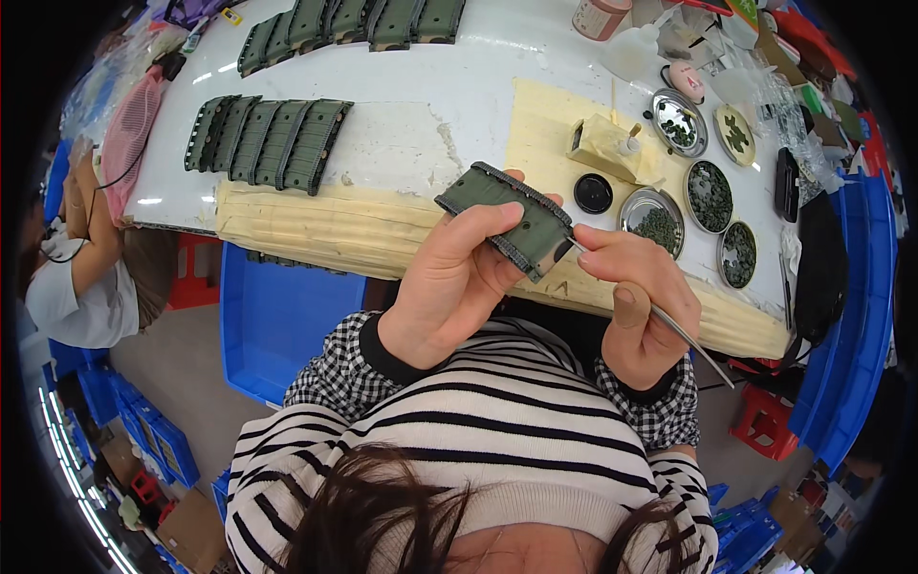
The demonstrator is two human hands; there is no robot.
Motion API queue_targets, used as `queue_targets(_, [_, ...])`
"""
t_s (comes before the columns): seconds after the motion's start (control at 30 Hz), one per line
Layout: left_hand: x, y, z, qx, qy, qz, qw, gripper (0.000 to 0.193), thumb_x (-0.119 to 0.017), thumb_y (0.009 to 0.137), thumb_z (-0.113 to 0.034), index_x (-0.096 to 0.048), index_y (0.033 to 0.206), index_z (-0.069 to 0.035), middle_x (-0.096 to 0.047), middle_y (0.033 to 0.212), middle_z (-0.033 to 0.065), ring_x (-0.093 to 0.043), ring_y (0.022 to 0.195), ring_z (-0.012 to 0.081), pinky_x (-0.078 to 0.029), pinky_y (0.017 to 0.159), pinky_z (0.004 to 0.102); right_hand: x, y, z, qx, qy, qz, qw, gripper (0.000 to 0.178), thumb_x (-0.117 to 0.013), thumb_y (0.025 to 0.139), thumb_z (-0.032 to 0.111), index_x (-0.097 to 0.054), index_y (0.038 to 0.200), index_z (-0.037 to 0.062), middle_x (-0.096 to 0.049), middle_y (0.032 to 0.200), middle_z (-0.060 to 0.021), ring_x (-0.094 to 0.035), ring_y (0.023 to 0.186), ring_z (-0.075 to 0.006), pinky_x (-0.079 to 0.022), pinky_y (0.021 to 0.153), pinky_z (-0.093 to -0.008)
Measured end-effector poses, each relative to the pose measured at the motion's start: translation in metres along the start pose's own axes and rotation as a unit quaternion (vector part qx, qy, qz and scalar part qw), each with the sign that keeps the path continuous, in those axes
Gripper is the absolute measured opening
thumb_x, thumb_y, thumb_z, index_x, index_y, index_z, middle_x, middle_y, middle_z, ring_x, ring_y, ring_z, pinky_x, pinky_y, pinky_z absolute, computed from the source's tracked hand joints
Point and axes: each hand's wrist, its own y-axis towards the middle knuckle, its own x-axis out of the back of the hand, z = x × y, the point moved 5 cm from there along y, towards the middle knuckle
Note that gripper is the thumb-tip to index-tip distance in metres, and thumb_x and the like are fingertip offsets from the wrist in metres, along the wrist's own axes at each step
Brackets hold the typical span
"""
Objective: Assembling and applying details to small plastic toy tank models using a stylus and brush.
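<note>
In front of my chest, my left hand [459, 273] grips a curved green camouflage panel [507, 222] between thumb and fingers. Dark, ribbed strips edge the panel, and small dark spots mark its face. From the right, my right hand [636, 287] is closed round slim metal tweezers [687, 340]. Their tip meets the panel near its right corner, beside a tan and black patch; whether it pinches a small part there cannot be made out. The shafts slant back past my palm toward the lower right.
Similar joined green panels [273, 143] lie on the white table [402, 124], with another row [354, 21] farther back. Dishes of small green pieces [710, 196], a black round lid [593, 193] and a yellowish block holder [617, 148] stand right. A blue bin [287, 325] sits below; a person [91, 277] sits left.
</note>
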Motion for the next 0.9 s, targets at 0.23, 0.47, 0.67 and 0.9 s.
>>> queue_targets(0.23, [-0.004, 0.004, -0.005, 0.015, 0.019, 0.032, 0.999, 0.039, -0.055, 0.09, -0.009, -0.045, 0.127, -0.003, -0.057, 0.12, 0.0186, -0.058, 0.111, 0.0229, -0.049, 0.095, 0.035, 0.003, 0.001, 0.002, 0.018, -0.001, 0.006, 1.0, 0.018, -0.06, 0.083, -0.003, -0.064, 0.101, -0.0043, -0.066, 0.101, -0.0202, -0.066, 0.093, -0.0294, -0.053, 0.079, -0.0333])
queue_targets(0.47, [-0.01, 0.002, -0.009, 0.009, 0.039, 0.052, 0.998, 0.043, -0.055, 0.089, -0.011, -0.043, 0.13, -0.005, -0.057, 0.121, 0.0181, -0.058, 0.11, 0.0229, -0.05, 0.094, 0.0357, 0.009, 0.006, 0.011, 0.029, -0.001, 0.021, 0.999, 0.021, -0.062, 0.082, -0.003, -0.064, 0.102, -0.0043, -0.065, 0.102, -0.0203, -0.065, 0.094, -0.0303, -0.052, 0.08, -0.0339])
queue_targets(0.67, [-0.01, 0.003, -0.007, 0.015, 0.042, 0.052, 0.998, 0.043, -0.055, 0.09, -0.011, -0.043, 0.131, -0.005, -0.057, 0.121, 0.0178, -0.059, 0.109, 0.023, -0.05, 0.093, 0.0361, 0.011, 0.007, 0.012, 0.018, -0.001, 0.024, 1.0, 0.022, -0.063, 0.08, -0.003, -0.064, 0.102, -0.0039, -0.065, 0.1, -0.0194, -0.065, 0.094, -0.0312, -0.052, 0.08, -0.0348])
queue_targets(0.9, [-0.012, 0.001, -0.007, 0.01, 0.049, 0.052, 0.997, 0.044, -0.055, 0.09, -0.011, -0.043, 0.131, -0.004, -0.057, 0.12, 0.0184, -0.058, 0.11, 0.024, -0.05, 0.094, 0.0375, 0.013, 0.008, 0.015, 0.034, -0.02, 0.037, 0.999, 0.023, -0.067, 0.079, 0.001, -0.066, 0.102, -0.0029, -0.065, 0.095, -0.0157, -0.065, 0.095, -0.0325, -0.053, 0.079, -0.0358])
